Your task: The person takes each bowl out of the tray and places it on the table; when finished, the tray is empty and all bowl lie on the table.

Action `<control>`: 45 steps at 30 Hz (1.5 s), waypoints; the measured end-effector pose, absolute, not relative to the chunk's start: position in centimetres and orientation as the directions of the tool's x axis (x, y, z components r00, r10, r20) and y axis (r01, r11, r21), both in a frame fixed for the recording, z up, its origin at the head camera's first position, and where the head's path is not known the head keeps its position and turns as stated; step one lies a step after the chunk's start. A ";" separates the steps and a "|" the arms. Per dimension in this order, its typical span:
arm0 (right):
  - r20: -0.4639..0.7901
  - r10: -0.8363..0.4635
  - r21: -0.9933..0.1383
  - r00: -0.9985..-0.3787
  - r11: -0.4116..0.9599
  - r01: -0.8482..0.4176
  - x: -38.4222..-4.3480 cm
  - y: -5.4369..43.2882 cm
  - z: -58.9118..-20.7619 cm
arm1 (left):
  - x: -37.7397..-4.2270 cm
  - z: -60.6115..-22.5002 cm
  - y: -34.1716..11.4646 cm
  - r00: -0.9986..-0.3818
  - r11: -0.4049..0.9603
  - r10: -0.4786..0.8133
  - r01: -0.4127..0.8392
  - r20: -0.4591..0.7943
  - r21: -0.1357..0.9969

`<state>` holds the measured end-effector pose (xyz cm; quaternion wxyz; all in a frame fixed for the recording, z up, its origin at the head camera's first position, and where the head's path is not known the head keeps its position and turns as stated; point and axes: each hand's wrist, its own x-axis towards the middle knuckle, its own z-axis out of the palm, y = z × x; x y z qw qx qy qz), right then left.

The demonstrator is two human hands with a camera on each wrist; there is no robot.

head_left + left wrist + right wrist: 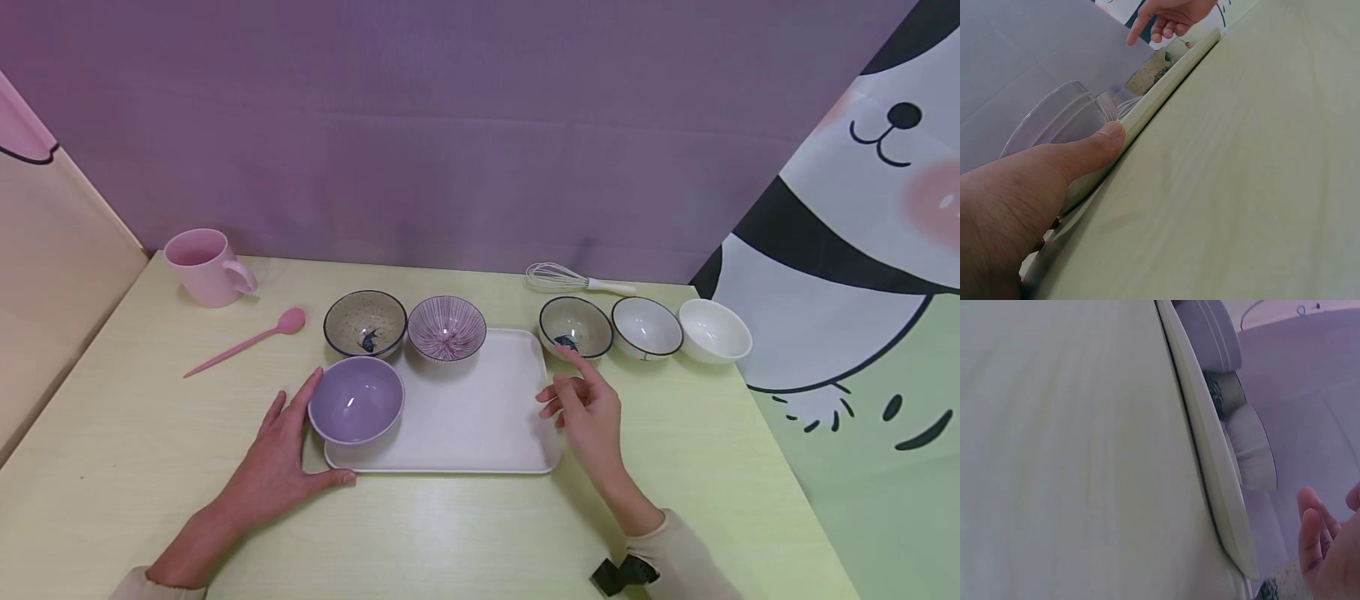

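My left hand [273, 467] lies at the near left corner of a white rectangular tray [480, 417]. Its thumb touches the tray's front rim, seen also in the left wrist view, and its fingers extend along the left of a plain purple bowl [356, 400]. That bowl stands on the tray's left part. Behind it are a speckled bowl with a dark rim [365, 323] and a purple-striped bowl [447, 328], over the tray's back edge. Above the tray's right edge, my right hand [588, 417] holds nothing; its index finger reaches toward a second speckled bowl [576, 325], other fingers loosely bent.
Right of the second speckled bowl stand a white dark-rimmed bowl [647, 327] and a plain white bowl [715, 331]. A whisk [577, 280] lies behind them. At the left are a pink mug [206, 271] and a pink spoon [247, 342]. A purple backdrop [450, 167] borders the table's far edge.
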<state>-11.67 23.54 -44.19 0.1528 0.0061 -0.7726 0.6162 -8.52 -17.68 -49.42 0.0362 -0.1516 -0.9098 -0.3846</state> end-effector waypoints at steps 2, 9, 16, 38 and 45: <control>0.245 0.153 -0.949 -0.957 0.239 -0.205 -11.4 22.9 -44.2 | -8.5 -49.4 -17.6 -0.950 0.659 0.250 0.308 0.186 0.686; 0.212 0.078 -0.953 -0.974 0.238 -0.189 -10.6 20.6 -44.2 | -8.5 -49.3 -17.5 -0.953 0.662 0.247 0.299 0.178 0.688; 0.182 -0.019 -0.951 -0.983 0.249 -0.181 -10.2 18.1 -44.2 | -8.5 -49.2 -17.6 -0.959 0.662 0.236 0.277 0.157 0.697; 0.136 -0.268 -0.949 -0.954 0.242 -0.204 -8.9 11.8 -44.7 | -8.5 -49.6 -17.7 -0.950 0.666 0.248 0.310 0.190 0.679; 0.095 -0.291 -0.941 -0.952 0.285 -0.181 -9.6 10.4 -45.2 | -8.5 -49.7 -17.8 -0.943 0.662 0.259 0.332 0.210 0.672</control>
